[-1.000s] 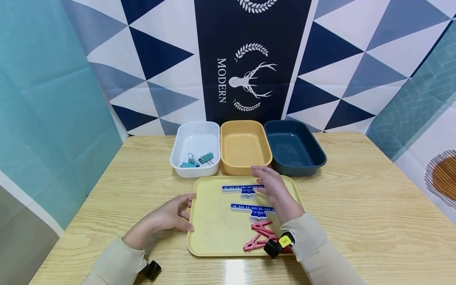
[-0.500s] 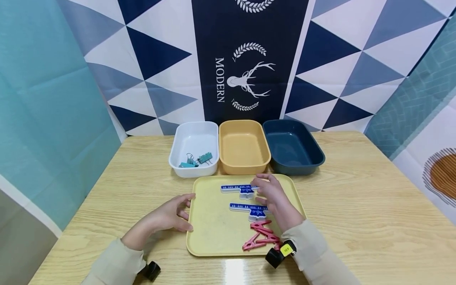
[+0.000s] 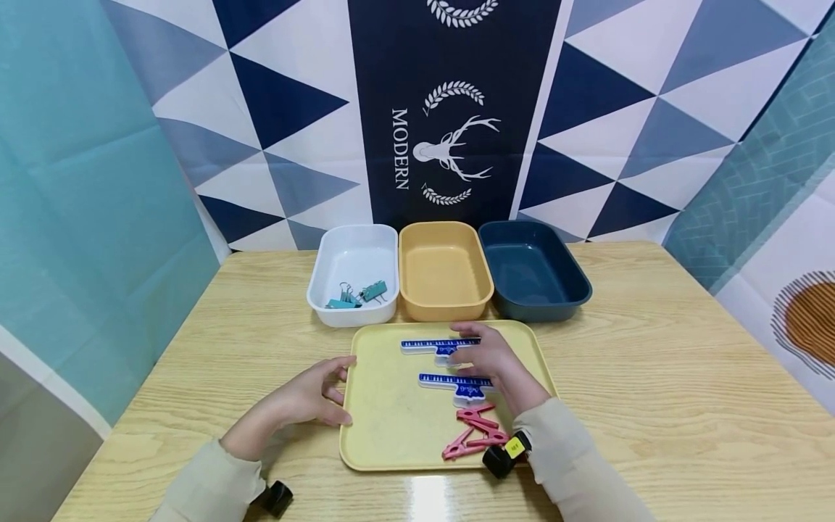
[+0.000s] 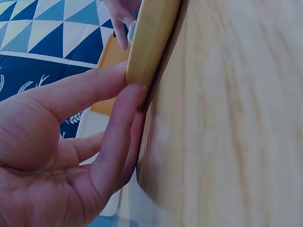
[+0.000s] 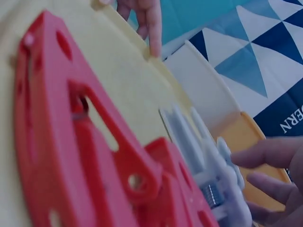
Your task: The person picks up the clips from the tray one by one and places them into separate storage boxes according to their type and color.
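Note:
My left hand (image 3: 312, 395) rests thumb and fingertips against the left rim of a pale yellow tray (image 3: 385, 413); the left wrist view shows these fingers touching the tray's edge. Over the tray's far right part, my right hand (image 3: 489, 361) reaches with loosely bent, parted fingers. Its fingertips overlap the right end of the far blue-and-white music clip (image 3: 420, 345), printed with piano keys. A matching music clip (image 3: 450, 380) lies nearer, its right end partly behind the hand. Pink-red clothespins (image 3: 472, 438) lie piled at the near right, large and close in the right wrist view.
Behind the tray stand three bins side by side: a white bin (image 3: 357, 254) containing teal binder clips (image 3: 374, 291), a yellow-orange bin (image 3: 446, 275) and a dark blue bin (image 3: 538, 279). The wooden table (image 3: 652, 377) extends on both sides. A patterned cloth (image 3: 293, 138) hangs behind.
My right hand has drawn back from near the yellow-orange bin and shifted left, down over the far music clip. My left hand stays at the tray's rim.

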The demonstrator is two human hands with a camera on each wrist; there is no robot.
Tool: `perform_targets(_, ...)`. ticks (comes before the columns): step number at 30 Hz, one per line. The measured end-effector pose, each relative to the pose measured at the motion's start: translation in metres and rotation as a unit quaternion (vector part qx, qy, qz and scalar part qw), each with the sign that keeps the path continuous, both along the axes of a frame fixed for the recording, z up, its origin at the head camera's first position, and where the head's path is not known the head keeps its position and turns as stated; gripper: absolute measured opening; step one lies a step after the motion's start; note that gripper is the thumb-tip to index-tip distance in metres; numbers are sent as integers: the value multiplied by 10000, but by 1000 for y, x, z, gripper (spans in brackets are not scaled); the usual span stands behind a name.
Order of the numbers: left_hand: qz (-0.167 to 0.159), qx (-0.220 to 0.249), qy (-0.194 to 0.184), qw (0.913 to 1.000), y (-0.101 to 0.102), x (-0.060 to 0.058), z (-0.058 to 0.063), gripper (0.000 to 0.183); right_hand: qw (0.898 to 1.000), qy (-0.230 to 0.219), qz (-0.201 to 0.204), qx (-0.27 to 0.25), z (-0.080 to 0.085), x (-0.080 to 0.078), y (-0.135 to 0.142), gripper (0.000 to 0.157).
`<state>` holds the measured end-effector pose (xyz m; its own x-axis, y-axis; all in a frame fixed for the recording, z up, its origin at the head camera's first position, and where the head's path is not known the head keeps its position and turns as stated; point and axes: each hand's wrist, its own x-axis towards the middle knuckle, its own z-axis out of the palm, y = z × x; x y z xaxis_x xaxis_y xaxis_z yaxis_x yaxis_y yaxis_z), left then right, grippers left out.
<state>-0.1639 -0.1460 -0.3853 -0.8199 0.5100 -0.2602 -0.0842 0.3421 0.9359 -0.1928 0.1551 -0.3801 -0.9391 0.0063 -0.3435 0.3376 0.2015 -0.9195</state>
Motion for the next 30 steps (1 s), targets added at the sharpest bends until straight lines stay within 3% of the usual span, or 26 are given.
perform_targets(4, 6, -10, 6, 10000, -1, 0, -1, 96, 9990, 13, 199, 389, -1, -2, -2, 57)
perform_targets(14, 4, 26, -7, 10000, -1, 0, 0, 95, 9894, 167, 224, 1424, -1, -4, -3, 52)
perform_targets(21, 23, 66, -52, 10000, 0, -1, 0, 94, 9918, 161, 0, 1267, 3, -3, 1, 42)
perform_targets(30, 18, 133, -61, 9999, -1, -1, -1, 95, 9939, 527, 40, 965, 14, 1, 6, 32)
